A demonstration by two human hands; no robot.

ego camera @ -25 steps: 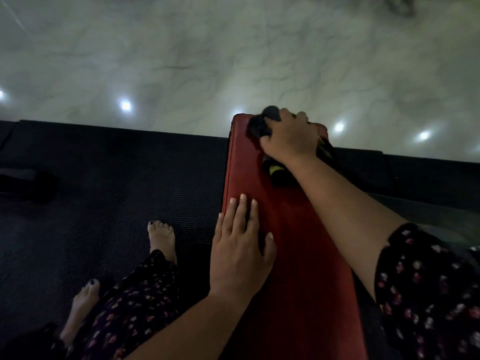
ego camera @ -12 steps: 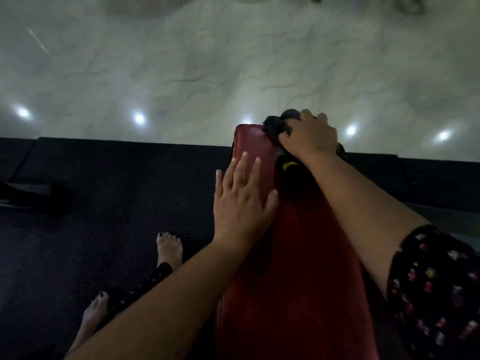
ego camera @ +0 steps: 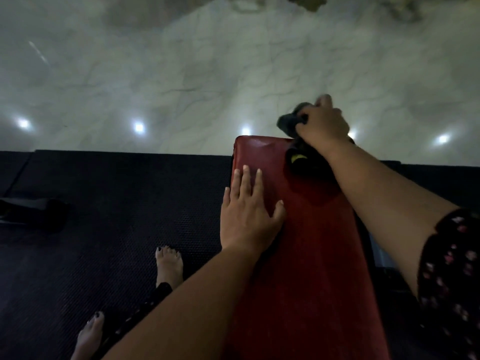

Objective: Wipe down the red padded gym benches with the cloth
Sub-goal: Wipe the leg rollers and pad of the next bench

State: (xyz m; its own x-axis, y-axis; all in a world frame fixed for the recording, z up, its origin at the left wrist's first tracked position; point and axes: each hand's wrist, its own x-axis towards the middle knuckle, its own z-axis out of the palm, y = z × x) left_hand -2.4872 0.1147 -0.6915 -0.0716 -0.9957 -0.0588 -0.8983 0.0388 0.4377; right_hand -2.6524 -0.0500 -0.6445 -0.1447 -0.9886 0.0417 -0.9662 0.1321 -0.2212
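No readable text — yellow patch on cloth (ego camera: 296, 159) too blurred.

Right hand (ego camera: 322, 124) has carried cloth (ego camera: 287, 122) past bench (ego camera: 298, 255) end

We are looking at pale veined marble floor (ego camera: 181, 74) reflecting a row of lights (ego camera: 138, 127), bordering a black textured mat (ego camera: 117, 203).
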